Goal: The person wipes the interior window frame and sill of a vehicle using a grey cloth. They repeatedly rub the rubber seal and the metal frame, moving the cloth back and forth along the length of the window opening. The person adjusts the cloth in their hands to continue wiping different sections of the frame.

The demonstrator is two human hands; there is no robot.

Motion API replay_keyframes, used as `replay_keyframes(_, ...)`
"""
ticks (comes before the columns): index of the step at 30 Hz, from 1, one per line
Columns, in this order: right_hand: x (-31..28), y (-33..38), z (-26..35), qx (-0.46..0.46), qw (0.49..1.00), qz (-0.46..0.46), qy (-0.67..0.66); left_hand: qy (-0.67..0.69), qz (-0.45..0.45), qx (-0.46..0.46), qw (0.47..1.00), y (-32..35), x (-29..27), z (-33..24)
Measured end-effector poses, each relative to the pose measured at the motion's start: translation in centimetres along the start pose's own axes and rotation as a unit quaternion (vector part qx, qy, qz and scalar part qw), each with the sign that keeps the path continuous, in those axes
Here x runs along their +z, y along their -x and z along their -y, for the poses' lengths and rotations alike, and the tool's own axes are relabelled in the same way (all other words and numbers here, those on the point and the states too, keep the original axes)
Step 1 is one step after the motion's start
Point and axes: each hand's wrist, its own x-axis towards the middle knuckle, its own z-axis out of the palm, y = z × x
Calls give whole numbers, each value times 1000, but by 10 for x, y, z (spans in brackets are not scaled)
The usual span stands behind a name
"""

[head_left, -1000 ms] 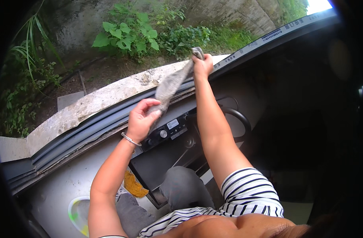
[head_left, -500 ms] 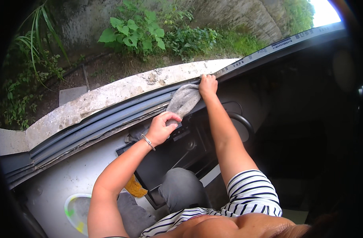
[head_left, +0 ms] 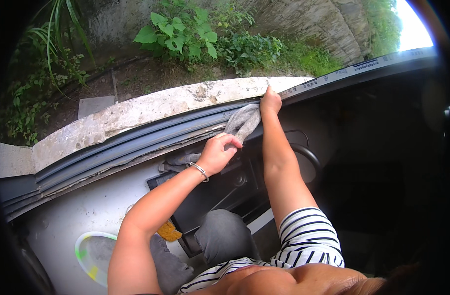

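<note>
A grey cloth (head_left: 244, 122) lies bunched lengthwise along the blue-grey window track (head_left: 151, 127), stretched between my hands. My right hand (head_left: 270, 102) is closed on its far end, up against the track and the pale stone sill. At the near end, the fingers of my left hand (head_left: 221, 153) pinch the cloth over the edge of a black sink (head_left: 210, 196). A bracelet circles my left wrist. Another grey piece (head_left: 180, 160) shows left of that hand; whether it belongs to the same cloth I cannot tell.
A pale stone ledge (head_left: 151, 102) runs outside the track, with plants beyond. The dark window frame (head_left: 362, 69) extends to the right. A curved black pipe (head_left: 308, 160) rises by the sink. An orange-yellow cloth (head_left: 169, 231) and a white-rimmed round item (head_left: 82, 246) lie at lower left.
The whole view has shifted a little, with the scene sliding right. My hands still grip the cloth, which looks narrower and more bunched; my right hand sits slightly farther out over the sill.
</note>
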Motion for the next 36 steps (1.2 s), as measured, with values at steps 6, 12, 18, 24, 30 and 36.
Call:
replay_keyframes(6, -31, 14, 11, 50, 976, 208, -39, -15, -7, -7, 1000, 2, 1, 1)
replay_keyframes(12, -14, 11, -32, -18, 975, 153, -159, 7, -1, 10, 1000, 1, 16, 2)
replay_keyframes(18, -19, 2, 19, 185, 978, 84, -46, 11, -14, 1, 1000, -2, 12, 5)
replay_keyframes(24, -5, 10, 20, 163, 985, 48, -41, 23, -32, -14, 999, 4, -6, 3)
replay_keyframes(30, -7, 25, 36, -5, 1000, -9, -13, 91, -79, -21, 993, 22, -35, 5)
replay_keyframes(36, -15, 49, 58, -76, 994, -42, -71, 86, -99, -22, 991, 26, -36, 7)
